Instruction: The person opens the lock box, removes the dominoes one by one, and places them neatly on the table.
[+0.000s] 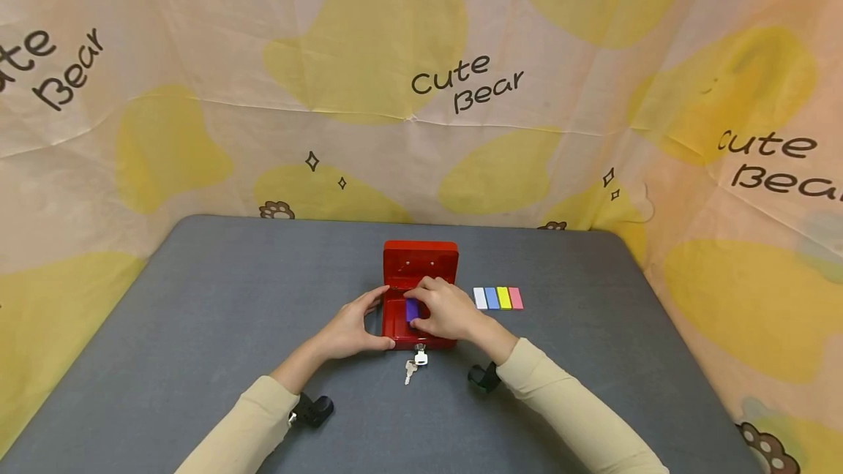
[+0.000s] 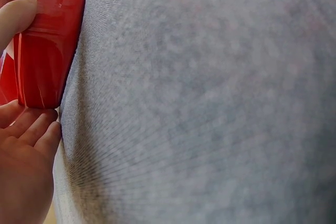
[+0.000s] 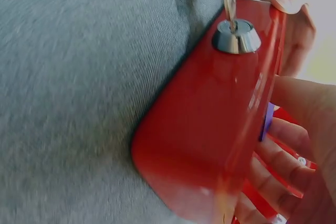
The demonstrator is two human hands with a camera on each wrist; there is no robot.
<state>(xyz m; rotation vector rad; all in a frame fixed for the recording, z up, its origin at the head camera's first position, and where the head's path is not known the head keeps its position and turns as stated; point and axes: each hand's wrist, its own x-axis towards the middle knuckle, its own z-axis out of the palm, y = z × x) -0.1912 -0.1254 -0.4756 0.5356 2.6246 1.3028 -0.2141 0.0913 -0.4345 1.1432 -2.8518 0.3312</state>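
Observation:
A red metal cash box (image 1: 395, 324) stands on the table with its lid (image 1: 420, 263) raised at the back. My left hand (image 1: 350, 328) holds the box at its left side, thumb on the front rim and fingers toward the back; the left wrist view shows the thumb and fingers touching the red wall (image 2: 50, 51). Inside the box, my right hand (image 1: 444, 311) pinches a small purple rectangular piece (image 1: 411, 310) between thumb and fingers. In the right wrist view only a sliver of the purple piece (image 3: 266, 121) shows. A key sits in the front lock (image 3: 236, 38).
White (image 1: 480, 298), blue (image 1: 492, 298), yellow (image 1: 503, 298) and pink (image 1: 516, 298) rectangular pieces lie side by side right of the box. A second key (image 1: 410, 370) hangs at the front. The grey table (image 1: 263, 276) ends at a patterned cloth backdrop.

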